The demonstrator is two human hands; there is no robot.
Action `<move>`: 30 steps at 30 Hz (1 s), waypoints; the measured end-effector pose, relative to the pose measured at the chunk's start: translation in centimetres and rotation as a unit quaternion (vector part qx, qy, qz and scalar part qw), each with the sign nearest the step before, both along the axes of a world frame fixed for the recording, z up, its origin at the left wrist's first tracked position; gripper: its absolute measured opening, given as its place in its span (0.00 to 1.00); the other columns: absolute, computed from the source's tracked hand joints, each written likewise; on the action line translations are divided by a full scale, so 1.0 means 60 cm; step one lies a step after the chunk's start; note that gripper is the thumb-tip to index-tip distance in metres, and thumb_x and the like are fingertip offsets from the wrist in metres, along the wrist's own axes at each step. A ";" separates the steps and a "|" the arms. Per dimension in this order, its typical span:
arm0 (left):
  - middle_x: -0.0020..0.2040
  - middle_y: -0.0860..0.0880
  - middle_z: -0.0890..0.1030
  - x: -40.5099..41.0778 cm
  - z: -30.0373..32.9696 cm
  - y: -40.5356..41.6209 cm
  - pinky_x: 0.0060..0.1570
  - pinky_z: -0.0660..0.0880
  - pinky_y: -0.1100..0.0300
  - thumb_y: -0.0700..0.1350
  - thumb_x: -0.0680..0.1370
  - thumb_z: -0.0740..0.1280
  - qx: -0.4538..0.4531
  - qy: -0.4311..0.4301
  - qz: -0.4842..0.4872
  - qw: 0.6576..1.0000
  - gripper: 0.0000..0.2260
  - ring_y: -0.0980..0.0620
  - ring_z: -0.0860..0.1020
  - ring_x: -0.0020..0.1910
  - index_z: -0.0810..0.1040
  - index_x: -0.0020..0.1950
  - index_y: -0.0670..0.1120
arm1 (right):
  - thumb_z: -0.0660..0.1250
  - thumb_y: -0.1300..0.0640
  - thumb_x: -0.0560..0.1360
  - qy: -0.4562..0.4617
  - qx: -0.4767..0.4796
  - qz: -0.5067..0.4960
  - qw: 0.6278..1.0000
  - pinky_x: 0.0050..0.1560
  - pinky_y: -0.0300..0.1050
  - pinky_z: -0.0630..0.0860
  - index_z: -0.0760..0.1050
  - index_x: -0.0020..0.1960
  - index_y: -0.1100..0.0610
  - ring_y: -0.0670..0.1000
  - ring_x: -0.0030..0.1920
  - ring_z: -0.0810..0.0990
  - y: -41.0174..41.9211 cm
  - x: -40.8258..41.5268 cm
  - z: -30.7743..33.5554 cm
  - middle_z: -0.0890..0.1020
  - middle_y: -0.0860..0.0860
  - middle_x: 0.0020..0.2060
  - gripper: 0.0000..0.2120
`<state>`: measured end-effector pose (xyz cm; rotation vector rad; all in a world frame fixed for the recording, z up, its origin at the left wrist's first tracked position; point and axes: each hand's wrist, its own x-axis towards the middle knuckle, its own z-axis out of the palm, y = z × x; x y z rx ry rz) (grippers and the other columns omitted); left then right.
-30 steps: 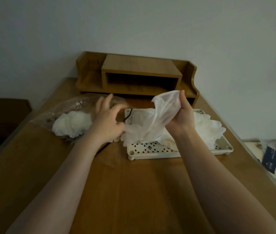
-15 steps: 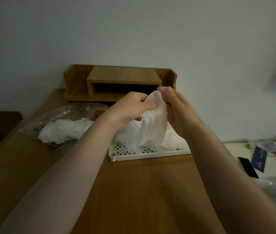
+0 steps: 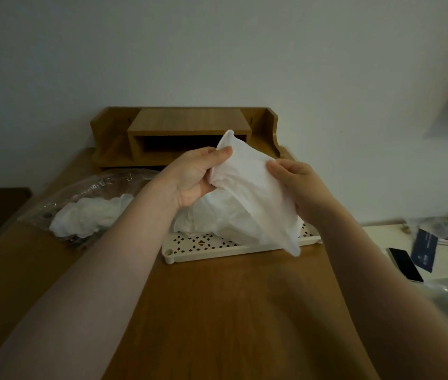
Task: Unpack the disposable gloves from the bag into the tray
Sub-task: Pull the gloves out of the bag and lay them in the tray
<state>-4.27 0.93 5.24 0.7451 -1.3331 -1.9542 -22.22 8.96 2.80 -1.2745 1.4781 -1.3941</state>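
Note:
Both hands hold one white disposable glove [image 3: 247, 187] in the air above the tray. My left hand [image 3: 195, 176] pinches its upper left edge with thumb and fingers. My right hand [image 3: 296, 185] grips its right side. Under it stands a white perforated tray [image 3: 217, 249] with a heap of white gloves [image 3: 211, 218] inside. To the left lies a clear plastic bag [image 3: 99, 187] with more white gloves [image 3: 88, 218] in it.
A wooden desk organiser [image 3: 184, 133] stands against the wall at the back of the wooden table [image 3: 217, 311]. On a white surface to the right lie a black phone [image 3: 405, 264], a dark blue card [image 3: 424, 249] and other clutter.
The hands have drawn apart, spreading the glove out between them above the tray. The view has shifted to the right, so more of the side surface shows.

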 end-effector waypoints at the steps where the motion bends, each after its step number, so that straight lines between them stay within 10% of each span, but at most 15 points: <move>1: 0.47 0.45 0.81 -0.003 -0.004 -0.005 0.41 0.81 0.56 0.44 0.74 0.68 -0.002 -0.003 0.019 1.000 0.07 0.49 0.81 0.46 0.76 0.48 0.43 | 0.62 0.50 0.79 0.004 -0.004 -0.005 1.000 0.44 0.43 0.81 0.81 0.47 0.53 0.49 0.42 0.83 -0.002 -0.005 0.002 0.84 0.48 0.40 0.11; 10: 0.30 0.51 0.76 -0.011 -0.030 -0.036 0.30 0.64 0.68 0.53 0.77 0.64 0.083 -0.057 -0.028 0.995 0.10 0.58 0.73 0.27 0.75 0.43 0.46 | 0.70 0.47 0.70 0.114 0.143 0.143 0.973 0.48 0.49 0.81 0.80 0.55 0.59 0.54 0.48 0.84 -0.035 -0.067 0.016 0.83 0.54 0.49 0.20; 14: 0.42 0.46 0.81 -0.027 -0.036 -0.060 0.50 0.76 0.56 0.54 0.77 0.64 0.082 -0.061 -0.014 0.995 0.14 0.50 0.79 0.43 0.79 0.50 0.44 | 0.73 0.51 0.68 0.117 0.214 0.158 0.957 0.50 0.51 0.81 0.80 0.55 0.62 0.56 0.51 0.83 -0.063 -0.092 0.011 0.83 0.56 0.52 0.20; 21: 0.52 0.48 0.80 -0.047 -0.014 -0.113 0.54 0.76 0.57 0.38 0.76 0.67 -0.126 -0.029 0.090 0.988 0.17 0.52 0.79 0.52 0.71 0.64 0.45 | 0.70 0.59 0.74 0.325 -0.039 -0.085 0.941 0.42 0.38 0.75 0.75 0.45 0.55 0.50 0.42 0.78 -0.098 -0.107 0.037 0.78 0.49 0.40 0.03; 26: 0.47 0.55 0.78 -0.017 -0.036 -0.100 0.50 0.72 0.62 0.40 0.74 0.70 -0.374 -0.212 0.053 0.901 0.12 0.59 0.76 0.49 0.76 0.54 0.53 | 0.67 0.64 0.73 0.565 -0.129 -0.085 0.810 0.45 0.41 0.65 0.76 0.47 0.59 0.54 0.46 0.74 -0.088 -0.103 -0.012 0.73 0.48 0.43 0.04; 30: 0.42 0.55 0.74 0.010 -0.089 -0.087 0.47 0.68 0.58 0.35 0.73 0.67 -0.516 -0.340 -0.074 0.783 0.17 0.58 0.72 0.45 0.70 0.34 0.55 | 0.61 0.67 0.75 0.601 -0.008 0.031 0.799 0.59 0.45 0.70 0.77 0.58 0.57 0.54 0.57 0.74 -0.067 -0.083 -0.083 0.77 0.51 0.56 0.15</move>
